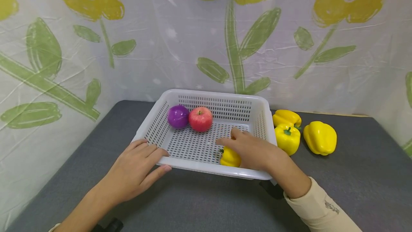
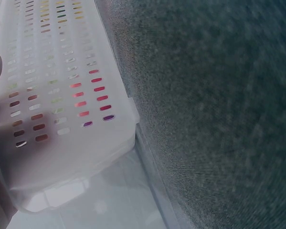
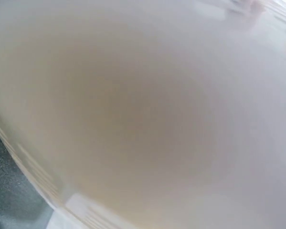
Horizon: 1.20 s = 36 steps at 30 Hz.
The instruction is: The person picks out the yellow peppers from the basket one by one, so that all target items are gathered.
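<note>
A white perforated plastic basket (image 1: 201, 164) stands on the table, its near side towards me. My left hand (image 1: 138, 169) grips its near left corner, fingers over the rim and thumb on the outside. In the left wrist view the basket's slotted wall (image 2: 61, 157) fills the left part. Inside, at the back left, a purple round fruit (image 1: 178, 116) touches a red apple (image 1: 201, 119). A yellow bell pepper (image 1: 230, 157) lies at the near right. Over and beside it is my right hand (image 1: 252, 149), thumb extended leftward, partly covering the pepper. The right wrist view shows mostly a blurred pale basket wall (image 3: 133, 119).
Right of the basket are more yellow bell peppers: one at the back (image 1: 286, 117), one against the basket's side (image 1: 287, 139) and one farther right (image 1: 320, 138). The table (image 1: 199, 203) is dark grey. A flower-printed curtain (image 1: 154, 46) hangs behind and at both sides.
</note>
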Motion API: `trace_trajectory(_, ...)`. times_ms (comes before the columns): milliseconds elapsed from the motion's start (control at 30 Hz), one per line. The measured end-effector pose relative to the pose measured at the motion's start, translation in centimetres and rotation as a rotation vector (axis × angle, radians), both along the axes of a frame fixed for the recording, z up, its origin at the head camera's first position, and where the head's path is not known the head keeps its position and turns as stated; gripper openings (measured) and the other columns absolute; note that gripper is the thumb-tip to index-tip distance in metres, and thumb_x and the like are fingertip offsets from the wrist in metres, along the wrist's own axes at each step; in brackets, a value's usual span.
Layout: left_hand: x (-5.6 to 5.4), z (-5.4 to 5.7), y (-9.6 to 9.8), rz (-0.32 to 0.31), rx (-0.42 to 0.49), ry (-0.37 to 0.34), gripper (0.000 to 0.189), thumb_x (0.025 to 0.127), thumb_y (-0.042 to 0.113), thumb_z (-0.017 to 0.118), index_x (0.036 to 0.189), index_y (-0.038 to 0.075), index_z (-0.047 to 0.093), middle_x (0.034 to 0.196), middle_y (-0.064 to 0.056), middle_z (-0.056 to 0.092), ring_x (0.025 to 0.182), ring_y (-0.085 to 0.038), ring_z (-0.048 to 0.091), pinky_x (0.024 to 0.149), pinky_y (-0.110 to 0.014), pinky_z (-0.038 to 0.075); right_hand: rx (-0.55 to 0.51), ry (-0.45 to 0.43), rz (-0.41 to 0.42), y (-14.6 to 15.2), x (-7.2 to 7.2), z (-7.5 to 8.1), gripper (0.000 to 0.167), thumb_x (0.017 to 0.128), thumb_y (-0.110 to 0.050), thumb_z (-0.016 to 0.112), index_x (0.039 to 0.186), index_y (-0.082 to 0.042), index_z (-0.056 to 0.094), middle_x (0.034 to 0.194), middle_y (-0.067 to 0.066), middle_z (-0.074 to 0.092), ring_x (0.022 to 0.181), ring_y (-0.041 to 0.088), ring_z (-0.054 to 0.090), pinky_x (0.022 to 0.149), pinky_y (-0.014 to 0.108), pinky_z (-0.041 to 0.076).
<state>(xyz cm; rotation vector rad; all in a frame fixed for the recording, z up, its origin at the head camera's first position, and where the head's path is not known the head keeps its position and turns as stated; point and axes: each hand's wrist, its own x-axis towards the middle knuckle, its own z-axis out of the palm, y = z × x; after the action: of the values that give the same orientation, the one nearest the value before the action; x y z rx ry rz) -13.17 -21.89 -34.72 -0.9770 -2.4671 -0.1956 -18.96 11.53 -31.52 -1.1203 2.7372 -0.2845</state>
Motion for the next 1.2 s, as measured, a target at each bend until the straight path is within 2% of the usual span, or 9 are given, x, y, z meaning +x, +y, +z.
trace_trajectory(200,-0.02,0.01,0.03,0.000,0.000,0.002,0.037,0.102,0.052,0.047,0.105,0.019,0.063,0.092,0.008,0.061,0.088,-0.012,0.058,0.102,-0.044,0.037,0.011,-0.019,0.031,-0.06,-0.17,-0.06,0.056,0.079,-0.018,0.086,0.130,-0.017,0.063,0.142,0.015,0.050,0.115,0.034,0.057,0.097,0.047,0.049)
trace_trajectory(267,-0.03,0.00,0.06,-0.001,0.000,0.003,0.037,0.102,0.052,0.046,0.105,0.019,0.063,0.092,0.007,0.061,0.088,-0.012,0.058,0.102,-0.044,0.037,0.011,-0.040,0.036,-0.06,-0.25,-0.02,0.052,0.079,-0.018,0.086,0.126,-0.014,0.062,0.137,0.012,0.053,0.111,0.030,0.058,0.094,0.043,0.050)
trace_trajectory(333,-0.04,-0.01,0.08,-0.001,0.000,0.004,0.038,0.103,0.052,0.046,0.105,0.018,0.063,0.092,0.007,0.061,0.089,-0.012,0.058,0.102,-0.045,0.037,0.018,-0.057,0.031,-0.07,-0.33,0.01,0.050,0.079,-0.018,0.086,0.122,-0.013,0.061,0.123,0.007,0.057,0.098,0.023,0.058,0.085,0.034,0.052)
trace_trajectory(467,-0.03,-0.03,0.10,-0.003,0.001,0.009,0.039,0.103,0.052,0.045,0.104,0.018,0.063,0.093,0.007,0.061,0.089,-0.013,0.059,0.102,-0.045,0.037,0.034,-0.077,0.019,-0.11,-0.45,0.11,0.047,0.080,-0.017,0.086,0.118,-0.013,0.059,0.103,0.004,0.051,0.081,0.018,0.053,0.070,0.027,0.049)
trace_trajectory(667,0.04,0.01,0.08,-0.004,0.002,0.012,0.039,0.103,0.052,0.045,0.104,0.017,0.063,0.093,0.006,0.062,0.089,-0.013,0.059,0.102,-0.045,0.037,0.056,-0.063,0.011,-0.13,-0.54,0.19,0.045,0.083,-0.016,0.083,0.118,-0.009,0.057,0.107,0.008,0.048,0.080,0.019,0.053,0.070,0.026,0.049)
trace_trajectory(767,0.04,0.03,0.08,-0.004,0.003,0.013,0.039,0.103,0.052,0.045,0.104,0.017,0.063,0.093,0.007,0.062,0.088,-0.013,0.059,0.101,-0.045,0.038,0.065,-0.068,-0.008,-0.19,-0.56,0.19,0.042,0.085,-0.017,0.081,0.118,-0.009,0.056,0.103,0.005,0.050,0.080,0.018,0.053,0.070,0.026,0.049)
trace_trajectory(900,0.02,0.00,0.11,-0.007,0.006,0.016,0.039,0.103,0.052,0.044,0.103,0.017,0.063,0.091,0.007,0.061,0.088,-0.013,0.058,0.101,-0.045,0.038,0.062,-0.080,-0.008,-0.16,-0.53,0.24,0.041,0.084,-0.016,0.081,0.118,-0.014,0.059,0.096,0.003,0.051,0.076,0.018,0.053,0.069,0.029,0.048)
trace_trajectory(1067,0.01,-0.05,0.12,-0.016,0.015,0.026,0.040,0.104,0.052,0.043,0.103,0.017,0.063,0.090,0.006,0.061,0.086,-0.013,0.058,0.100,-0.045,0.038,0.052,-0.076,0.031,0.07,-0.53,0.22,0.043,0.083,-0.014,0.082,0.122,-0.022,0.067,0.100,0.003,0.052,0.072,0.019,0.051,0.066,0.031,0.047)
trace_trajectory(1200,0.00,-0.03,0.14,-0.020,0.016,0.030,0.041,0.104,0.052,0.042,0.102,0.017,0.062,0.090,0.006,0.060,0.086,-0.013,0.058,0.100,-0.045,0.038,0.056,-0.057,0.047,0.15,-0.57,0.17,0.040,0.082,-0.012,0.082,0.119,-0.023,0.071,0.098,0.003,0.052,0.073,0.019,0.051,0.066,0.031,0.046)
